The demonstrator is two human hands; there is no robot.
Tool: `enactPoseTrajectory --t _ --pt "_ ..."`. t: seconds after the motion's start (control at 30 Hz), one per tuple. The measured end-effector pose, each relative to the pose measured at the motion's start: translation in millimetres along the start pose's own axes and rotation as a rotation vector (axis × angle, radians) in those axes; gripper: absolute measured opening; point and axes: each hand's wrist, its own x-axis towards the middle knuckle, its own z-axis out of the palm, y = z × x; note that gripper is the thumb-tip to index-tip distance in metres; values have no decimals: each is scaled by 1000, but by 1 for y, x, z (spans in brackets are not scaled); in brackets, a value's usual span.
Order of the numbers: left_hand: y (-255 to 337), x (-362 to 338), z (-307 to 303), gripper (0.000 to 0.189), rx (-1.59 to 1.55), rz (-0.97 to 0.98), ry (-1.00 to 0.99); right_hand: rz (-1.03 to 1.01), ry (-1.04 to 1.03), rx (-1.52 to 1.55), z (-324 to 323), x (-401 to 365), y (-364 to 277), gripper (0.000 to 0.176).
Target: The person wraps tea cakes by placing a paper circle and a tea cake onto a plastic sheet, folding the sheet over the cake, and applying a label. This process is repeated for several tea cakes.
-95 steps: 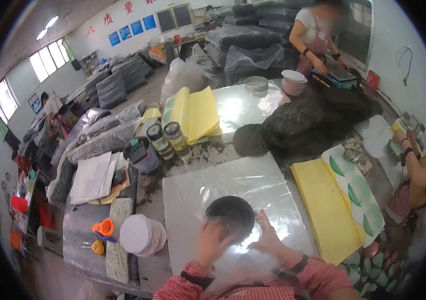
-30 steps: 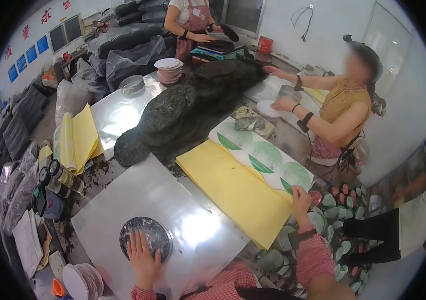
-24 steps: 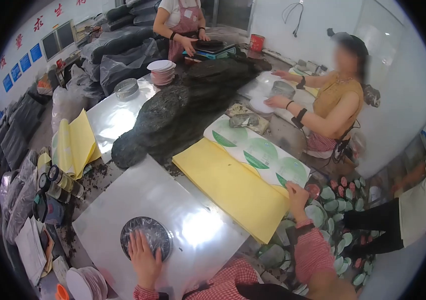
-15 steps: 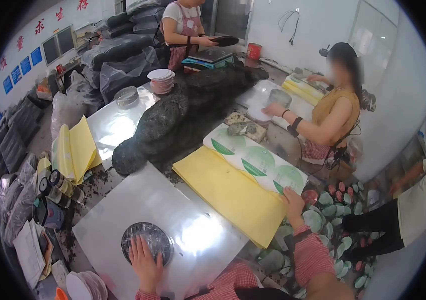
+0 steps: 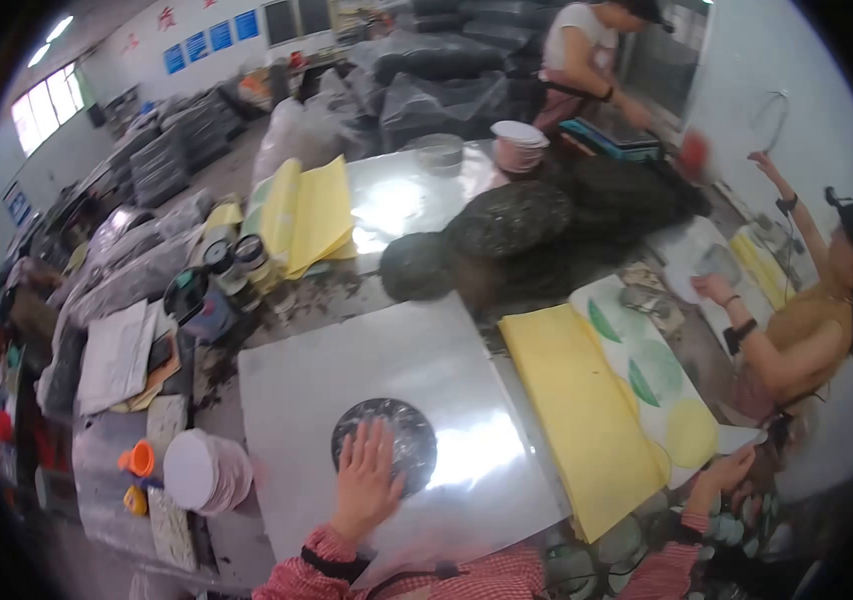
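My left hand (image 5: 369, 482) lies flat, fingers spread, on a round black disc (image 5: 409, 430) that looks wrapped in shiny clear film. Under the disc is a large smooth metal sheet (image 5: 317, 375). My right hand (image 5: 723, 476) is at the lower right corner of a white printed sheet (image 5: 615, 305) with green round designs, its fingers closed at the sheet's edge. One yellowish circle (image 5: 692, 433) shows near that corner. Beside the printed sheet lies a stack of yellow paper (image 5: 577, 400).
Black lumpy material (image 5: 517, 225) is heaped behind the metal sheet. Pale round discs (image 5: 205, 470) are stacked at left, near an orange cup (image 5: 142, 458), jars (image 5: 250, 252) and papers (image 5: 117, 360). A co-worker (image 5: 807, 330) sits at right; another person (image 5: 582, 60) stands behind.
The view has swung left. My left hand stays on the disc. My right hand has shifted to the printed sheet's lower corner. The seated co-worker has raised one arm.
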Motion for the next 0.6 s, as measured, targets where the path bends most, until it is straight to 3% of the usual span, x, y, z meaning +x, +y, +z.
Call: enactPoseTrajectory --t 0.03,0.07,0.1,0.17,0.2,0.23,0.27,0.3,0.4,0.47,0.53,0.57,0.6 --pt "1 2 2 72 -41 -27 -50 136 -128 32 41 -49 -46 32" --pt "-1 3 5 72 -88 -41 -98 114 -310 -30 77 -117 -29 39" --pt "-2 3 6 72 -82 -59 -110 -224 -652 -335 90 -186 -28 38" --pt "-1 5 8 62 -21 -35 -54 -377 -1394 -26 121 -304 -154 51" --pt "-3 7 11 62 -8 -39 -43 -521 -1385 179 136 -341 -220 47" --pt "-9 8 16 60 -188 -27 -7 -481 -1590 338 135 -366 -231 35" --pt "-10 8 14 57 -367 -11 22 -707 -1653 455 145 -374 -254 32" --pt "-6 4 11 47 -583 -71 79 -707 -1717 421 150 -385 -265 34" --pt "-9 -6 22 46 -760 -175 76 -758 -1846 332 151 -386 -290 38" --pt "-10 -2 20 45 -646 -89 95 -845 -1914 268 167 -382 -295 40" --pt "-1 0 6 39 -687 -144 76 -565 -1910 510 184 -397 -291 52" --pt "-6 -1 9 39 -695 -148 81 -571 -1918 505 192 -412 -288 52" --pt "-17 -2 13 38 -648 -126 71 -200 -1967 358 202 -431 -287 58"
